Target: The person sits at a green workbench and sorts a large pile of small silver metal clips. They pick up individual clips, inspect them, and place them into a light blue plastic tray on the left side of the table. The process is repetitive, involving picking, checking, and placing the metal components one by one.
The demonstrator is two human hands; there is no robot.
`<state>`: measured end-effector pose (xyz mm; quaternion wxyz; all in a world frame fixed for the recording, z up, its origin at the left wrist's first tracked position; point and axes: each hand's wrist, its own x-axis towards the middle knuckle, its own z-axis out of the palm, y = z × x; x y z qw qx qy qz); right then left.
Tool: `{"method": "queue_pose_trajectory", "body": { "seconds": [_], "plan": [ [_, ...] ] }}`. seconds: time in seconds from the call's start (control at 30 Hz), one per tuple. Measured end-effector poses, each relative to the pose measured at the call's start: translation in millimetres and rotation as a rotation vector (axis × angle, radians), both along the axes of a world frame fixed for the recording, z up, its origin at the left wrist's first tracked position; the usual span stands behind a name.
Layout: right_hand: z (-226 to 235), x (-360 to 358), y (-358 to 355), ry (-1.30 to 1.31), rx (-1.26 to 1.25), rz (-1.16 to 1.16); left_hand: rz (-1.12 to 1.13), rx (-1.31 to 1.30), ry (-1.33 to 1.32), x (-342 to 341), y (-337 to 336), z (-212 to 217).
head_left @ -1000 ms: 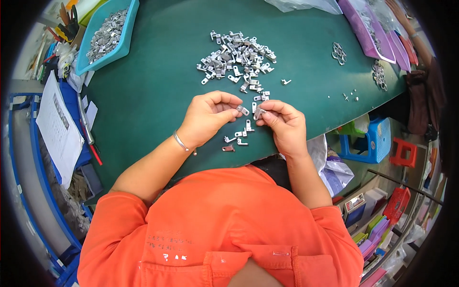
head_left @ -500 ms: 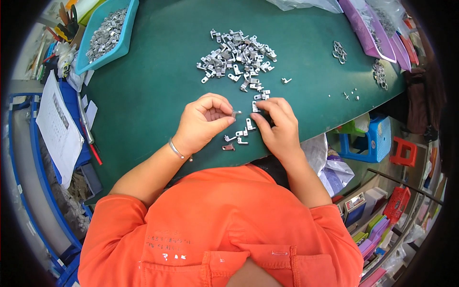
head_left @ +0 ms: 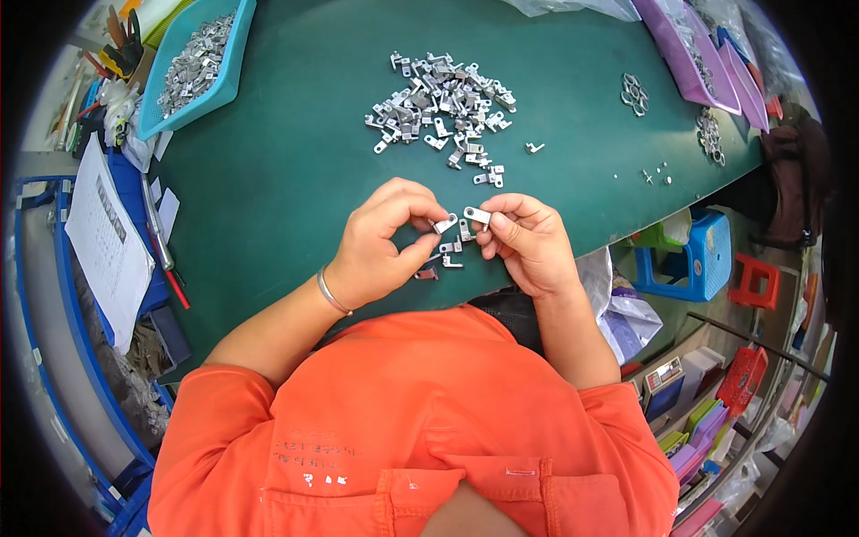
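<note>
My left hand (head_left: 383, 240) is closed, its fingertips on a small silver metal bracket (head_left: 445, 225) with a hole in one end. Facing it, my right hand (head_left: 530, 240) pinches a similar flat-ended bracket (head_left: 477, 215) between thumb and fingers. The two held pieces are close together but apart. Just below them, several loose brackets (head_left: 451, 245) lie on the green tabletop (head_left: 295, 179), and a reddish-brown piece (head_left: 427, 274) is nearest my body. Beyond my hands spreads a large heap of the same brackets (head_left: 447, 103), with a few strays at its near side.
A blue basket (head_left: 234, 67) of metal parts stands far left, and a purple basket (head_left: 671, 54) far right. Linked metal rings (head_left: 634, 95) and tiny parts (head_left: 656, 175) lie on the right. Papers (head_left: 107, 233) are at left; a blue stool (head_left: 702, 255) stands beyond the table's right edge.
My right hand has lifted a bracket off the table and turned it upward, its hole end toward my left hand. In my left fingers the bracket is tilted differently, slightly lower.
</note>
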<state>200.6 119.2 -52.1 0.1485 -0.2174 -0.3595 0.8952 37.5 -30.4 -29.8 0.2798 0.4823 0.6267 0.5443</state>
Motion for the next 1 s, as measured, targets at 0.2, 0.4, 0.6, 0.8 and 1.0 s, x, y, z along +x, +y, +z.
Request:
{"method": "queue_pose_trajectory", "body": {
  "seconds": [0.2, 0.4, 0.6, 0.8, 1.0],
  "plan": [
    [4.2, -7.0, -15.8, -0.078, 1.31, -0.121, -0.18, 0.041, 0.366, -14.3, -4.0, 2.7],
    [-4.8, -26.7, 5.9, -0.319, 1.679, -0.308, 0.11, 0.098, 0.54, -20.5, 40.9, -4.3],
    [-2.2, -16.2, 12.3, -0.333, 0.641, -0.207, 0.125, 0.094, 0.566, -23.3, 61.7, -23.2],
    [-5.7, 2.1, 16.0, -0.061, 0.004, -0.097, 0.154, -0.092, 0.258, -19.1, 50.2, -15.1],
    [5.6, -2.5, -2.1, -0.344, 1.159, -0.066, 0.113, 0.054, 0.633, -14.0, 52.6, -23.0]
  ]
}}
